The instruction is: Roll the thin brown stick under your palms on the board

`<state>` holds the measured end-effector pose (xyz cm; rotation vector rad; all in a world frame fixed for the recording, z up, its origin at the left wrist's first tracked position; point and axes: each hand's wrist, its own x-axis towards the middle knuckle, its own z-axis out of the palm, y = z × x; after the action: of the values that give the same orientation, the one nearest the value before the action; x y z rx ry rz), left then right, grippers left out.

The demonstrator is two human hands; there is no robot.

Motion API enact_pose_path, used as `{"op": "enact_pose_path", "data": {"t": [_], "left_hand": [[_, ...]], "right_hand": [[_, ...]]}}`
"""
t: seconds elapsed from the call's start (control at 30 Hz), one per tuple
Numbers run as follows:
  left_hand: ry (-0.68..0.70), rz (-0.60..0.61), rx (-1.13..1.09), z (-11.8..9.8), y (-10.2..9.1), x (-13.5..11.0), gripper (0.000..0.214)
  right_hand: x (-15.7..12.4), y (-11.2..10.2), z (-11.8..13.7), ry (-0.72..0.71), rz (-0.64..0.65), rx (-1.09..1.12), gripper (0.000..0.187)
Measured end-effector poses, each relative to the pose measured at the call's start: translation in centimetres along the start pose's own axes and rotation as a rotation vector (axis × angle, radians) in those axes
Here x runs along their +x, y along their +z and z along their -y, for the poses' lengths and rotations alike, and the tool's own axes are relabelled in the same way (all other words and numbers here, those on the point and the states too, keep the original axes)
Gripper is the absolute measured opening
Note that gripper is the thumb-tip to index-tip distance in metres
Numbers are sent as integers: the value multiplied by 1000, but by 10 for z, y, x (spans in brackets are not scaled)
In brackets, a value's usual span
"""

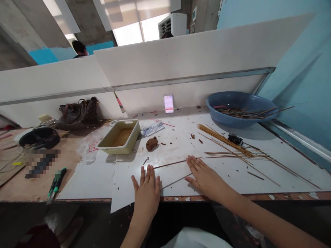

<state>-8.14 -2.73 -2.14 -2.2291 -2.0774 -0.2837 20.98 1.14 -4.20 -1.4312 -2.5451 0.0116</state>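
My left hand (146,187) and my right hand (204,175) lie flat, fingers stretched out, on a white sheet (170,151) that covers the table. A thin brown-coated stick (170,164) lies across the sheet between them, its ends under or just at my fingertips. A brown lump of paste (151,143) sits a little beyond the stick. Behind my left hand stands a cream rectangular tray (121,137). To the right a pile of thin bamboo sticks (227,143) fans out over the sheet.
A blue basin (239,108) holding coated sticks stands at the back right. A small black object (235,139) lies by the stick pile. A brown handbag (79,113), a black pouch (38,137) and green-handled tools (55,184) are at the left. White partition boards back the table.
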Motion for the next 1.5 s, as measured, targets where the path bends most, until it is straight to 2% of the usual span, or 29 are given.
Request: {"op": "enact_pose_path", "data": {"t": [0.13, 0.2, 0.27, 0.4, 0.5, 0.6, 0.7, 0.83, 0.93, 1.13, 1.2, 1.3, 1.4, 1.5], "left_hand": [[-11, 6, 11, -6, -9, 33, 58], [-19, -5, 14, -8, -10, 41, 58], [-24, -9, 16, -8, -7, 36, 59], [-16, -10, 19, -1, -1, 5, 58], [-7, -36, 26, -4, -2, -10, 58], [62, -63, 19, -24, -10, -6, 58], [181, -50, -17, -51, -14, 9, 58], [235, 30, -52, -73, -8, 29, 58], [221, 40, -40, -73, 0, 26, 57], [265, -3, -35, -64, 4, -6, 56], [261, 0, -28, -64, 2, -3, 56], [225, 41, -15, -66, -3, 17, 56], [203, 76, -12, -66, -6, 34, 56], [213, 34, -25, -67, -5, 29, 56]], "right_hand": [[33, -9, -16, 34, 61, 46, 86], [40, -9, -20, 36, 60, 65, 86], [34, -6, -18, 35, 48, 62, 87], [1, 1, -6, 37, 12, 21, 90], [-14, -3, 4, 36, 24, 9, 89], [-10, -17, 14, 7, 36, 30, 89], [9, -31, 26, -40, 49, 77, 88], [35, -42, 33, -15, 189, 124, 93], [35, -40, 34, 0, 232, 149, 93], [-2, -21, 37, -25, 112, 124, 89], [0, -16, 35, -27, 101, 127, 87], [18, -18, 31, -6, 137, 137, 88], [36, -30, 21, -11, 143, 143, 90], [39, -46, 1, 0, 76, 133, 89]]}}
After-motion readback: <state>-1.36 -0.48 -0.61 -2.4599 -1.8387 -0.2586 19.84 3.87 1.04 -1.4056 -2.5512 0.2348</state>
